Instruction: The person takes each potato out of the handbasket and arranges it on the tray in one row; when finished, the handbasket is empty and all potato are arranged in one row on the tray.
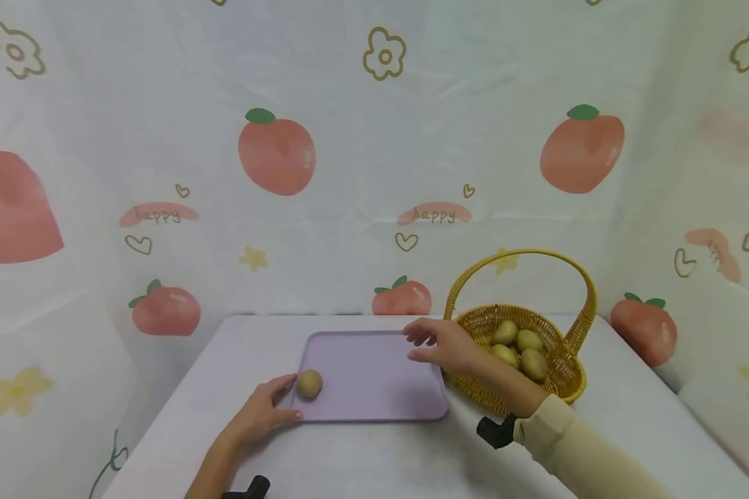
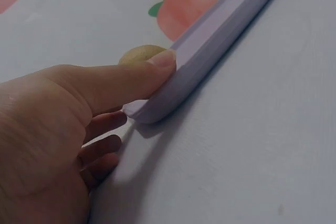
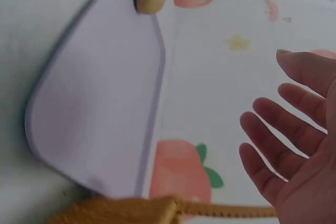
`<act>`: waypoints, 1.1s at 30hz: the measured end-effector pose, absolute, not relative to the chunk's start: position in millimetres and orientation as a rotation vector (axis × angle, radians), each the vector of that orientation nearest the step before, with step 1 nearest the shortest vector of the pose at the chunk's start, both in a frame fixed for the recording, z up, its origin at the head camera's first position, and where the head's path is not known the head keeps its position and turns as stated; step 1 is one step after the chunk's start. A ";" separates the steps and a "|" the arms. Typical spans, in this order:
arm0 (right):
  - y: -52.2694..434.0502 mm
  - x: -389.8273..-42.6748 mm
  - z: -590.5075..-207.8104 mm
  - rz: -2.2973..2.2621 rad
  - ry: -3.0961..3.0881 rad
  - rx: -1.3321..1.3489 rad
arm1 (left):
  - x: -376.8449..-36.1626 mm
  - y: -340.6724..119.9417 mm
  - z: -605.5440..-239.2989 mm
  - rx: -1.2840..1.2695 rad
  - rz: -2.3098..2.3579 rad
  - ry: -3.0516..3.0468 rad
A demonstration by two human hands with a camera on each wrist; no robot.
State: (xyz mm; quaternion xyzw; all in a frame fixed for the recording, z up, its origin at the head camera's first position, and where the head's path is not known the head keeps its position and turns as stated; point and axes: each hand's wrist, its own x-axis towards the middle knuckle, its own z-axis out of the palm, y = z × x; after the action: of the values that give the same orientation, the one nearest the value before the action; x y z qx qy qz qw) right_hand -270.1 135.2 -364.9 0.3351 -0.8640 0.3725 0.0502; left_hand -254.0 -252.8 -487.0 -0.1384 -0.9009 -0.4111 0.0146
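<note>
Head view: right hand (image 1: 447, 346) is hovering, loose, empty; left hand (image 1: 263, 412), its grip hard to tell, should be steadying the tray (image 1: 374, 381).

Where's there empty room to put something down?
The tray is bare right of its lone potato; so is the table along the tray's near edge. Crowded: the basket with four potatoes, and the tray's left end, by the left hand.

From the head, the table (image 1: 399, 450) is looked down on at bottom centre, the curtain (image 1: 349, 235) faced beyond. From the left wrist, the tray (image 2: 220, 30) is viewed low and closely, toward the upper right; from the right wrist, tilted, at left. The potato (image 1: 310, 383) is shared by all three, the basket (image 1: 562, 371) by head and right-wrist views.
</note>
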 end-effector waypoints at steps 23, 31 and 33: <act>245.6 -319.9 -335.5 1.017 -3.118 0.985 | -251.0 -251.5 -488.2 -0.375 -1.168 -2.864; 267.0 -336.7 -354.2 1.177 -3.035 0.705 | -250.6 -252.3 -487.6 -0.354 -1.150 -2.879; 270.9 -341.1 -361.0 1.206 -2.999 0.634 | -250.9 -253.1 -487.7 -0.352 -1.156 -2.879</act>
State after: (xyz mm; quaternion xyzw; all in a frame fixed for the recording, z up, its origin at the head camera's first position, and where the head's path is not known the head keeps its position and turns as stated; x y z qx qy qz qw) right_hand -341.1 270.9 -361.0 0.1919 -0.9078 0.3650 -0.0759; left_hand -250.9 -253.1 -487.7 -0.1127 -0.9220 -0.3702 0.0095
